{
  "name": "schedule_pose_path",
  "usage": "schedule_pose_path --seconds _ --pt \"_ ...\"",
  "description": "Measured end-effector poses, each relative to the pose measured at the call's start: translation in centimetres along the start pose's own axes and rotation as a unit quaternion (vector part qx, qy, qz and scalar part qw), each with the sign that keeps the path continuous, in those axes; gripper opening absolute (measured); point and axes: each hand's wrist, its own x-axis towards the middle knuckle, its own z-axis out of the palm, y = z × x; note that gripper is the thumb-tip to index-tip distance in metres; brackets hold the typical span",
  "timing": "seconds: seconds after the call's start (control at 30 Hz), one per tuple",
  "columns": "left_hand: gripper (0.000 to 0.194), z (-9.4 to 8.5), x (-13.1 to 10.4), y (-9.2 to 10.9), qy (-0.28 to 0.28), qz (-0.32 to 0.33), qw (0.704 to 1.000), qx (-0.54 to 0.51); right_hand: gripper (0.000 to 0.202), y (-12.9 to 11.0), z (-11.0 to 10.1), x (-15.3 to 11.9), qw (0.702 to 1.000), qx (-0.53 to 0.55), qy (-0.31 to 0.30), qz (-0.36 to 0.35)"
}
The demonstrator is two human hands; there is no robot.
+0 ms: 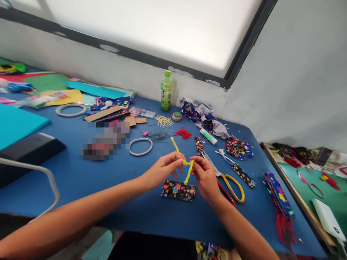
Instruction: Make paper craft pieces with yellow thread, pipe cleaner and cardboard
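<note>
Count for the person's scene: two hands, one left hand (171, 165) and one right hand (204, 177). One yellow cord (188, 172). Two scissor handles — one yellow handle (242, 191), one red handle (226, 192) (can't tell if that's one pair or two). One bottle (166, 92), one glue stick (208, 136), one striped disc (177, 116). Two large hoops: one far hoop (71, 105), one near hoop (130, 147). Two thread bundles, one red bundle (184, 133) and one pale yellow bundle (163, 121). Three black floral strips (178, 190) on the blue table. Two turquoise sheets (21, 122). One white device (326, 217). Tables — two: one blue table (121, 187), one green table (298, 177).
</note>
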Motion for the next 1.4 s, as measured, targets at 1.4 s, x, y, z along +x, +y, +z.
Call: schedule_pose_path --seconds 1.4 --pt "0.016 -0.8 0.1 0.1 -0.033 -0.015 0.992 0.118 0.025 -0.9 -0.6 -0.1 0.967 -0.238 -0.088 -0.040"
